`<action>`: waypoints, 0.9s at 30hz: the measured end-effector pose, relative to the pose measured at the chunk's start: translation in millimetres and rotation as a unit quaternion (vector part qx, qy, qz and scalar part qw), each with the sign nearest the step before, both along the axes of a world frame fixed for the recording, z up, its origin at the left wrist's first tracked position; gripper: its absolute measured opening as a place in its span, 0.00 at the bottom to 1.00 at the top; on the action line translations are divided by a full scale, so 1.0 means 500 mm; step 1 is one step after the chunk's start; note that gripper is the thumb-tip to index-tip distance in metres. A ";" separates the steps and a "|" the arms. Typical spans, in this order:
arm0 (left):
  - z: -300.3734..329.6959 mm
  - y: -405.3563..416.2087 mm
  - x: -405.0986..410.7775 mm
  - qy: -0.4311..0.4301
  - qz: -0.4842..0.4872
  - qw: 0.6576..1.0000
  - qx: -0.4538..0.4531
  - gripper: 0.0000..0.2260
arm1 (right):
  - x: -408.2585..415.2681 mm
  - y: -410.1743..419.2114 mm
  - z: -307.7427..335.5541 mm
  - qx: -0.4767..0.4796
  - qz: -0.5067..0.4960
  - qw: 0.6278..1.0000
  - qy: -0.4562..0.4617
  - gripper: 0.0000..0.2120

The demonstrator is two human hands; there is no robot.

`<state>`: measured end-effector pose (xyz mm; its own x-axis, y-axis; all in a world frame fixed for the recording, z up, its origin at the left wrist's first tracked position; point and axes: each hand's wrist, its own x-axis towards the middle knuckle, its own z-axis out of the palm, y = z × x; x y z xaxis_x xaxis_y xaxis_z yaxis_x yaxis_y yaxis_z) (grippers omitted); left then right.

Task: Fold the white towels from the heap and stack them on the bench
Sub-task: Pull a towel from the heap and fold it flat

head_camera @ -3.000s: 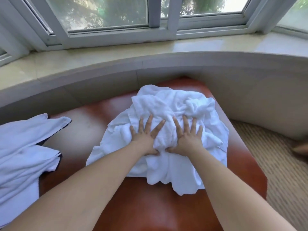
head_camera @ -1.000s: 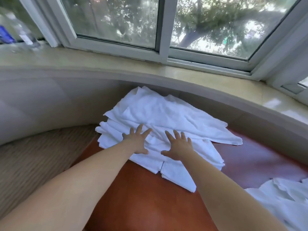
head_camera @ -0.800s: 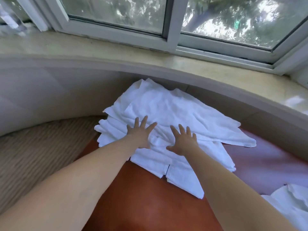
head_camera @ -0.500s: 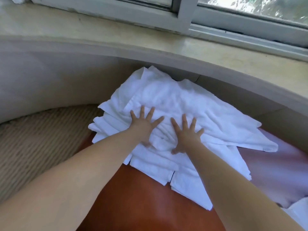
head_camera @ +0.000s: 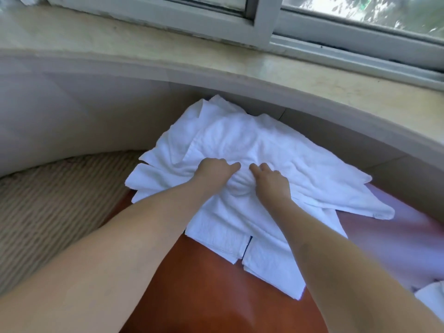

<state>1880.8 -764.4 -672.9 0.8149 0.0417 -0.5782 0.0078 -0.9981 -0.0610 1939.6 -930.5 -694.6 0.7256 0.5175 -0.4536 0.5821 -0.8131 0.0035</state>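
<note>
A pile of white towels [head_camera: 252, 169] is seen lying at the far end of the red-brown worktop [head_camera: 216, 296], close against the curved wall [head_camera: 72, 116] under the window sill [head_camera: 216, 61]. The upper layers are crumpled and spread out loosely; below them, at the near edge, some flatter layers with straight edges are visible, so it cannot be told for sure whether this is the heap or an untidy stack.

Both hands are placed on the middle of the pile, near each other. The left hand [head_camera: 213, 170] is curled into the cloth and a bunch of the top towel is gathered under its fingers. The right hand [head_camera: 270, 180] is curled in the same way, and the fabric is puckered into folds between the two hands. Each grip is therefore closed on the top towel, not flat on it.

The step in hand is judged to be the taking of one towel from the pile, before any folding. Nothing neatly folded is seen. For the next move, only the top layer should be lifted, so that the towels below are not dragged along. Then its corners must be found and it must be spread on the free part of the worktop. A small piece of white cloth [head_camera: 432, 296] is visible at the right edge.
</note>
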 end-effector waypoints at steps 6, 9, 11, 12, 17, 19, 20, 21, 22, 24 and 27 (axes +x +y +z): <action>0.092 -0.019 -0.034 -0.047 0.014 0.999 -0.009 0.30 | -0.018 -0.031 0.110 0.043 0.020 0.999 -0.018 0.24; 0.147 -0.039 -0.055 -0.079 0.014 0.997 -0.005 0.32 | -0.039 -0.055 0.172 0.053 0.020 0.998 -0.040 0.25; 0.186 -0.059 -0.069 -0.101 0.022 0.995 -0.007 0.31 | -0.052 -0.077 0.214 0.064 0.015 0.996 -0.052 0.25; 0.207 -0.072 -0.075 -0.111 0.023 0.993 -0.006 0.31 | -0.059 -0.089 0.236 0.069 0.012 0.996 -0.060 0.25; 0.308 -0.155 -0.107 -0.159 0.028 0.987 -0.004 0.29 | -0.096 -0.175 0.345 0.090 -0.007 0.991 -0.098 0.24; 0.345 -0.195 -0.118 -0.174 0.027 0.984 -0.006 0.30 | -0.111 -0.218 0.385 0.096 -0.015 0.988 -0.120 0.23; 0.364 -0.217 -0.124 -0.182 0.027 0.983 -0.010 0.29 | -0.120 -0.241 0.405 0.098 -0.021 0.987 -0.127 0.23; 0.384 -0.240 -0.130 -0.190 0.024 0.981 -0.015 0.29 | -0.128 -0.265 0.424 0.100 -0.028 0.986 -0.133 0.22; 0.403 -0.265 -0.136 -0.198 0.019 0.980 -0.018 0.28 | -0.137 -0.291 0.442 0.101 -0.034 0.985 -0.139 0.21; 0.437 -0.319 -0.146 -0.213 0.001 0.977 -0.015 0.27 | -0.156 -0.347 0.477 0.108 -0.042 0.982 -0.152 0.20; 0.479 -0.410 -0.157 -0.243 -0.028 0.969 -0.009 0.25 | -0.183 -0.445 0.524 0.116 -0.061 0.977 -0.170 0.20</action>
